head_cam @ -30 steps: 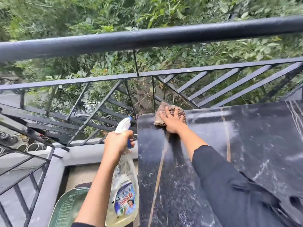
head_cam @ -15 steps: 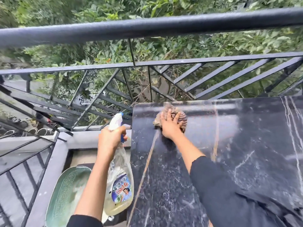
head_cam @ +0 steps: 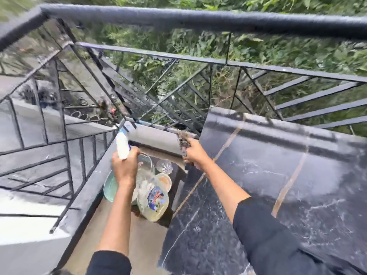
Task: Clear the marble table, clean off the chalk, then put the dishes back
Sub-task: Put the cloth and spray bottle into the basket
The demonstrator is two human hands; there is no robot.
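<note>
The black marble table (head_cam: 268, 185) fills the right half of the view, with pale smears near its far edge. My right hand (head_cam: 195, 154) grips a brownish rag (head_cam: 183, 142) just past the table's left edge, off the top. My left hand (head_cam: 124, 165) holds a clear spray bottle (head_cam: 153, 197) with a white nozzle and a coloured label, hanging over the floor beside the table. Below the bottle on the floor lie the dishes: a green plate (head_cam: 110, 187), a cut-glass piece (head_cam: 163, 166) and a small bowl (head_cam: 164, 181).
A black metal balcony railing (head_cam: 198, 18) runs along the far side and turns down the left, with green foliage beyond. A low grey ledge (head_cam: 87, 193) borders the tan floor strip (head_cam: 143, 241) between railing and table.
My right hand has carried the rag off the table's far-left corner to beyond its left edge. The view has swung down and left, showing the dishes on the floor.
</note>
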